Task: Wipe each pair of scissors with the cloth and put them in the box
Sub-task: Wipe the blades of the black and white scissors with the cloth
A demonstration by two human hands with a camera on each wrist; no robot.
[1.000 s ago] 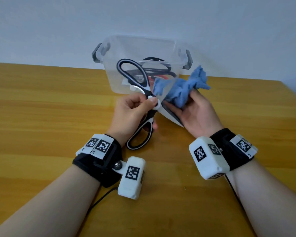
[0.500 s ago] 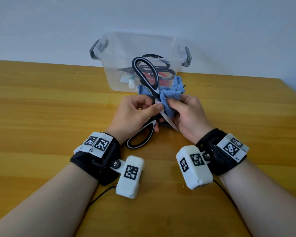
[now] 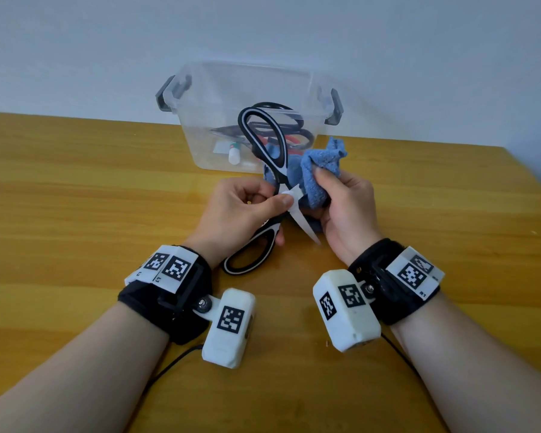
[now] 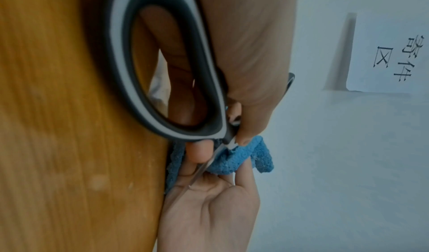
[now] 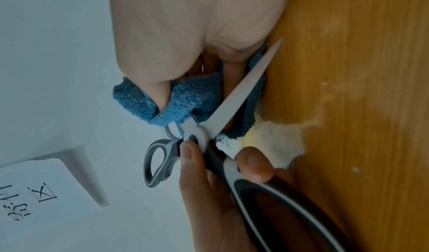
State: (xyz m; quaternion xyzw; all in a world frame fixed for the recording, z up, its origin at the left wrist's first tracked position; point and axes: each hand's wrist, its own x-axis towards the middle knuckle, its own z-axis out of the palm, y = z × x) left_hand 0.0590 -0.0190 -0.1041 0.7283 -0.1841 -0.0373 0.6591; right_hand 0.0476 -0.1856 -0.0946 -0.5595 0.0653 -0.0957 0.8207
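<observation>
A pair of black-and-white scissors [image 3: 303,223] stands spread wide just above the wooden table, one handle up in front of the box, the other low by my wrist. My left hand [image 3: 272,200] pinches them at the pivot, thumb on the white pivot disc [image 5: 197,136]. My right hand [image 3: 334,195] grips a bunched blue cloth [image 3: 319,170] and holds it against the blade beside the pivot. The lower blade [image 5: 241,90] points back toward me, bare. The handle loop [image 4: 120,54] fills the left wrist view, with the cloth [image 4: 232,160] beyond it.
A clear plastic box [image 3: 206,142] with grey latches stands open at the back by the wall. Other scissors [image 3: 291,132] and a small white bottle [image 3: 234,153] lie inside. The table's right edge [image 3: 528,170] is near.
My right hand brought the cloth in from the right onto the blade at the pivot. The scissors' upper handle swung from leaning left to nearly upright.
</observation>
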